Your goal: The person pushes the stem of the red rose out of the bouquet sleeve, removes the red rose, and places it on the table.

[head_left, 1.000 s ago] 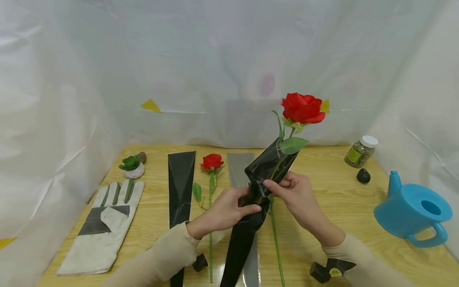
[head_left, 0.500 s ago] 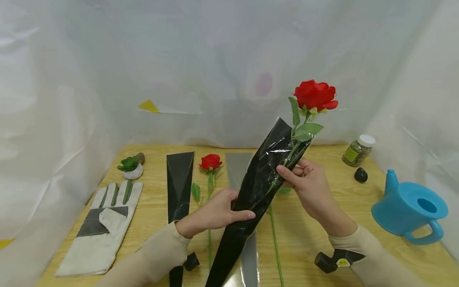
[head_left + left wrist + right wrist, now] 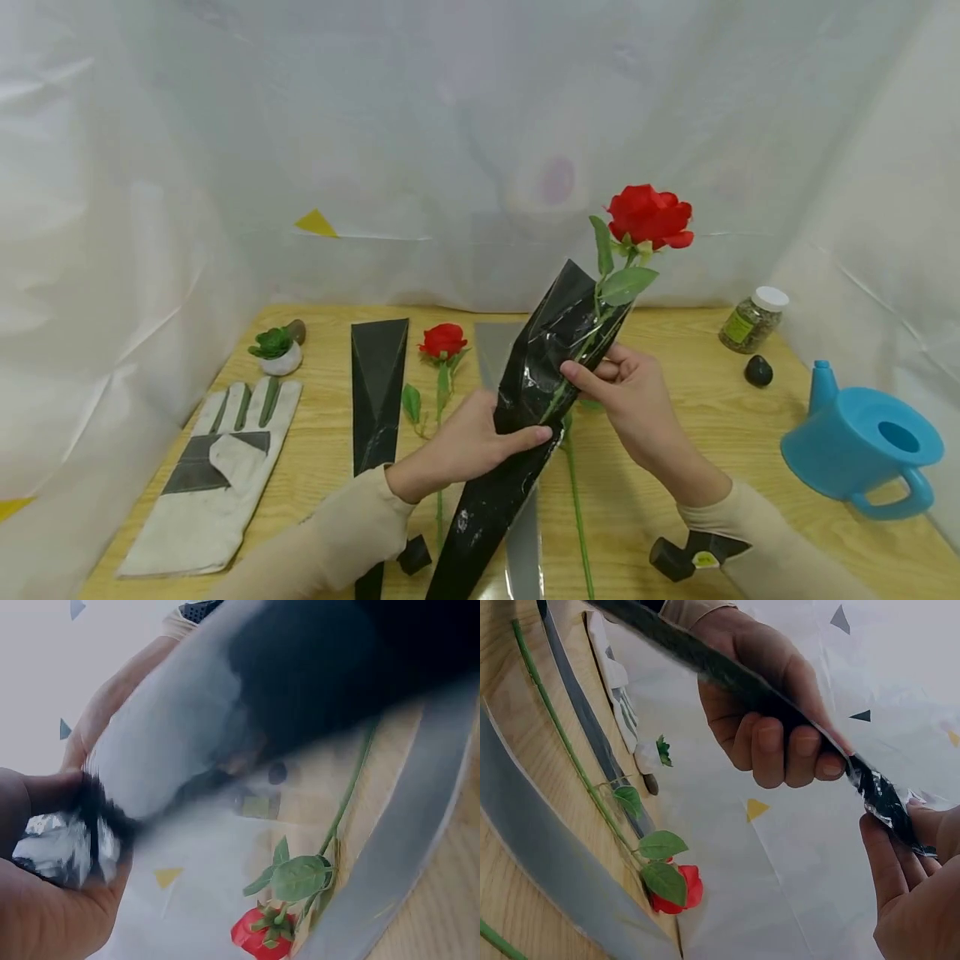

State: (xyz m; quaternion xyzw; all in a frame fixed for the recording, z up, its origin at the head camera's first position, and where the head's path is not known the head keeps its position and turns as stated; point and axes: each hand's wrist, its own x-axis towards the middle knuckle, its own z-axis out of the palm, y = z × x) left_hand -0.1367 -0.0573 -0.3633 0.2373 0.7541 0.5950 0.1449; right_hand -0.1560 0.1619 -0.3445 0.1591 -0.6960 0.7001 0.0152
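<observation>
A red rose (image 3: 649, 217) with green leaves stands tilted in a black flower sleeve (image 3: 536, 358), its bloom above the sleeve's mouth. My left hand (image 3: 472, 437) grips the sleeve around its middle, thumb across the front. Higher up, my right hand (image 3: 626, 404) pinches the sleeve's right edge between thumb and fingers. In the right wrist view, the curled fingers of the left hand (image 3: 769, 712) show behind the sleeve (image 3: 885, 802), with the right hand (image 3: 915, 892) at its edge. The sleeve (image 3: 315, 667) blurs across the left wrist view. The stem's lower end is hidden inside.
On the wooden table lie another red rose (image 3: 442, 340), a black sleeve (image 3: 378, 375), a grey sleeve (image 3: 498, 342) and a green stem (image 3: 577, 517). A work glove (image 3: 217, 475) and potted succulent (image 3: 277, 350) are left; a jar (image 3: 753, 317), dark stone (image 3: 759, 370) and blue watering can (image 3: 862, 437) right.
The sleeve, bunched up between my hands a second ago, has straightened out. Rose and sleeve rose to the right, then came slightly down and back left, both hands still holding the sleeve.
</observation>
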